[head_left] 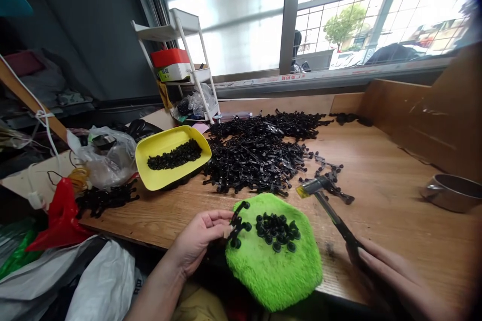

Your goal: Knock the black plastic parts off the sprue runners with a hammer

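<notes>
My left hand (201,235) pinches a black branched plastic part (238,225) at the left edge of a green fluffy cloth (278,281). A small pile of round black pieces (276,230) lies on the cloth. My right hand (391,266) is closed round the dark handle of a hammer (335,215), whose head, with a yellow tip, is raised to the right of the cloth. Behind the cloth spreads a large heap of black branched parts (252,160). A yellow scoop-shaped tray (152,175) to its left holds small black pieces.
A metal cup (454,192) stands at the right on the wooden table (376,175). Cardboard (429,110) borders the back right. At the left are a red bag (64,220), a clear plastic bag (109,160) and more black parts (107,198). A white shelf (184,35) stands behind.
</notes>
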The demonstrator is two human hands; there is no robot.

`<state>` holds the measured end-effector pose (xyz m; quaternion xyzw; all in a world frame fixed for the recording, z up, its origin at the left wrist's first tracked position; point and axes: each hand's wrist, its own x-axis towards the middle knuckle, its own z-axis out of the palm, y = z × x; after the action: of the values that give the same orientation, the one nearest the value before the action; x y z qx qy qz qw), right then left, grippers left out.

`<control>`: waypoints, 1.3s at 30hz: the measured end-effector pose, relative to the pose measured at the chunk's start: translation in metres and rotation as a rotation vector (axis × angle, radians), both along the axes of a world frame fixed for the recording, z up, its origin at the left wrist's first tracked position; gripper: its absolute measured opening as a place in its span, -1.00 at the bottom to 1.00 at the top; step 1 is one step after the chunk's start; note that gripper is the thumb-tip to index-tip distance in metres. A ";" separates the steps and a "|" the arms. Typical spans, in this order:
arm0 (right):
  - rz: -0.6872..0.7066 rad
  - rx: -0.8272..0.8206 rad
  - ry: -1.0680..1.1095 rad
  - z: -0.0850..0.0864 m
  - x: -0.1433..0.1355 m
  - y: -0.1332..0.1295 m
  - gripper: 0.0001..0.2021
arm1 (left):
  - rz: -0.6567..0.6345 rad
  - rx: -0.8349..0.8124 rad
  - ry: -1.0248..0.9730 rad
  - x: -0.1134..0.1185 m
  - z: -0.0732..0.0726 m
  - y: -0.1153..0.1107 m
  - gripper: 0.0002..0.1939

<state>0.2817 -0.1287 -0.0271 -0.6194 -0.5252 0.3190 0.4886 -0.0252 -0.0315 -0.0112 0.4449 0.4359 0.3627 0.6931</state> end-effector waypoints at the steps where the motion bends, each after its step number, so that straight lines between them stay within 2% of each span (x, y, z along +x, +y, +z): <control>1: 0.037 -0.085 0.201 -0.007 0.002 0.000 -0.74 | 0.026 0.007 -0.006 0.003 0.002 0.004 -0.68; 3: 0.152 -0.232 0.558 -0.018 0.004 0.001 -0.62 | 0.086 0.036 -0.022 0.014 0.005 0.013 -0.73; 4: 0.195 -0.256 0.634 -0.021 0.004 0.002 -0.58 | 0.110 0.045 -0.038 0.021 0.006 0.019 -0.74; 10: 0.219 -0.225 0.829 -0.029 0.006 0.003 -0.66 | 0.163 0.021 -0.108 0.058 -0.001 0.043 -0.74; 17: 0.253 -0.205 0.832 -0.037 0.009 0.003 -0.75 | 0.168 0.039 -0.070 0.062 -0.008 0.048 -0.77; 22: 0.298 -0.213 0.801 -0.044 0.013 0.005 -0.63 | 0.178 0.048 -0.042 0.063 -0.008 0.046 -0.74; 34: 0.318 -0.208 0.716 -0.046 0.012 0.005 -0.61 | 0.146 0.062 -0.056 0.060 -0.013 0.048 -0.67; 39: 0.290 -0.209 0.620 -0.042 0.009 0.002 -0.61 | 0.160 0.066 -0.079 0.059 -0.017 0.049 -0.66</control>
<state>0.2909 -0.1264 -0.0688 -0.4587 -0.3989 0.6099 0.5084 0.0341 0.0176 -0.0278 0.4165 0.4301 0.4484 0.6637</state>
